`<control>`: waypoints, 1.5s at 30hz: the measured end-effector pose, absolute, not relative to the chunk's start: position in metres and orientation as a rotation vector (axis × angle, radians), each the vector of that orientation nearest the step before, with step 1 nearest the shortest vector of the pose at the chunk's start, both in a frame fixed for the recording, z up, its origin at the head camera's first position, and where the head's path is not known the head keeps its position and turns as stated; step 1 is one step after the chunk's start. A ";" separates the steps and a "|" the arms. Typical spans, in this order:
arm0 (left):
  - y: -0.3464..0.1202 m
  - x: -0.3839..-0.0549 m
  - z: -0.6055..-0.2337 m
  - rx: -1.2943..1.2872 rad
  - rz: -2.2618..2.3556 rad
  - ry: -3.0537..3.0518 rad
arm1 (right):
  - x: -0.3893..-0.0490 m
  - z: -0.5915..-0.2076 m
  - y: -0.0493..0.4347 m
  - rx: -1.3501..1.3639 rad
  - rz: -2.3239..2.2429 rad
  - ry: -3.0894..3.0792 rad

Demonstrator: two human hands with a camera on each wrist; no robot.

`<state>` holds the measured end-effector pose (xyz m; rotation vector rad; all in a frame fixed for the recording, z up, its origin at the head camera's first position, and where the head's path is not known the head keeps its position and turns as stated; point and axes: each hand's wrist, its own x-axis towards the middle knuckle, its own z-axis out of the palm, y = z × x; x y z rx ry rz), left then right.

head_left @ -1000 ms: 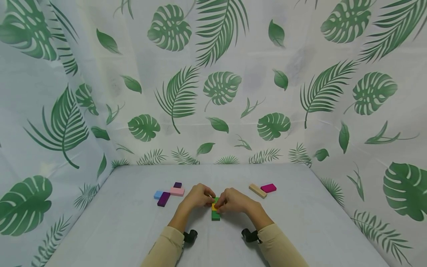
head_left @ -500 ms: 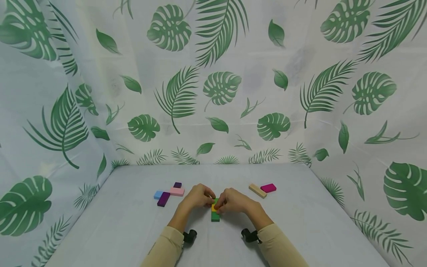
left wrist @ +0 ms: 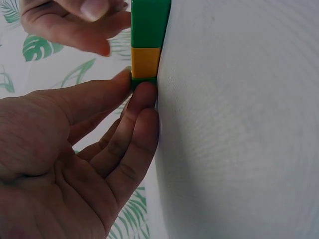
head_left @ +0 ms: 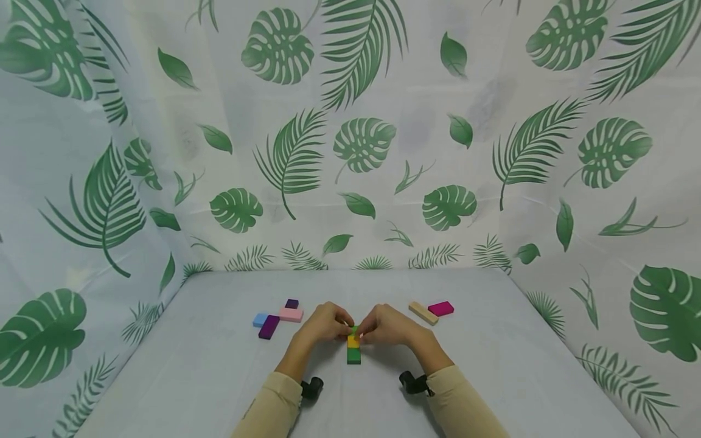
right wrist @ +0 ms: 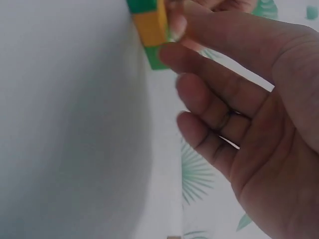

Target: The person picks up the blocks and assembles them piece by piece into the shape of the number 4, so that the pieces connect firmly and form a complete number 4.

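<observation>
Using the yellow block as reference; it sits mid-table, between the two hands. Dark green block butts against its near side, light green block against its far side. Makes one straight row, pointing away from the person.

I've got the left hand just beyond and left of yellow, thumb and index pinching the light green block. Other fingers bunched behind the index.

Right hand is just right of yellow. I read it as released: thumb and index spread apart, remaining fingers loosely bent. Left wrist view shows me its index tip raised above the row. Right wrist view is blurry, so I can't tell if any fingertip touches a block.

Well left of yellow, I see purple block, light blue block, pink block and small dark block, bunched together. Well right and farther back: tan block, lying diagonally, with magenta block right beside it. White table under everything; leaf-print cloth hangs behind.
</observation>
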<state>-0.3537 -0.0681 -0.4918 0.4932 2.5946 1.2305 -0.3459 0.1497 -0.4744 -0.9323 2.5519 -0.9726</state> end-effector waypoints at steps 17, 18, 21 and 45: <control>-0.067 -0.352 -0.491 0.464 1.228 2.604 | -0.360 -0.474 0.187 -0.520 -0.874 3.091; -0.067 -0.352 -0.492 0.460 1.230 2.603 | -0.360 -0.475 0.189 -0.495 -0.864 3.106; -0.067 -0.352 -0.492 0.448 1.235 2.599 | -0.361 -0.476 0.194 -0.455 -0.855 3.128; -0.066 -0.351 -0.491 0.426 1.262 2.595 | -0.363 -0.470 0.224 -0.242 -0.827 3.187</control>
